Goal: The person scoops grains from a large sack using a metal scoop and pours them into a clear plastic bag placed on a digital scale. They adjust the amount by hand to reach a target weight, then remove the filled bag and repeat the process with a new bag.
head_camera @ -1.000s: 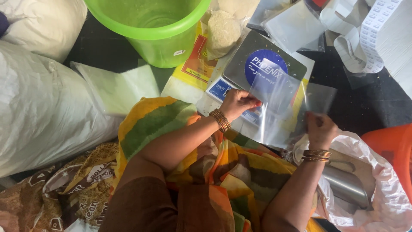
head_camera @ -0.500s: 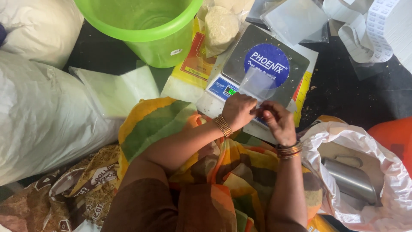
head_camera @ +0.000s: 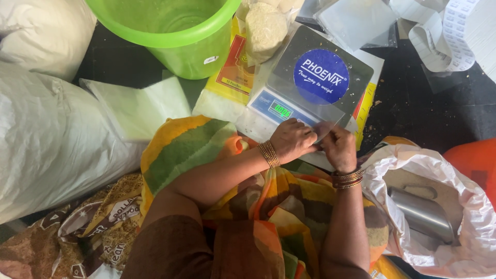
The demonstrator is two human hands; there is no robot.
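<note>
Two hands of mine meet at the near edge of the scale, with the rest spread around them. Far left lies a big white sack (head_camera: 46,150), and near it at my knee a brown printed bag (head_camera: 88,232). Further in, a green bucket (head_camera: 170,31) stands at the far side, with a flat pale bag (head_camera: 134,106) on the floor just near of it. To the right of the bucket is a yellow packet (head_camera: 232,72) with a small filled pouch of grain (head_camera: 264,31) lying on it.

My left hand (head_camera: 292,140), a gold bangle at the wrist, is curled over with fingers pinched on a clear plastic bag (head_camera: 323,129). My right hand (head_camera: 338,147) touches it from the right and pinches the same bag, so both grasp it between them. The bag is bunched small between my fingertips just at the near edge of the scale (head_camera: 315,82); I cannot tell which way its long axis runs or where its mouth points.

Beyond the scale lie more clear bags (head_camera: 356,20) and a strip of white labels (head_camera: 454,36). Near right, an open white sack (head_camera: 454,206) holds a metal scoop (head_camera: 421,213), with something orange (head_camera: 478,165) just past it.
</note>
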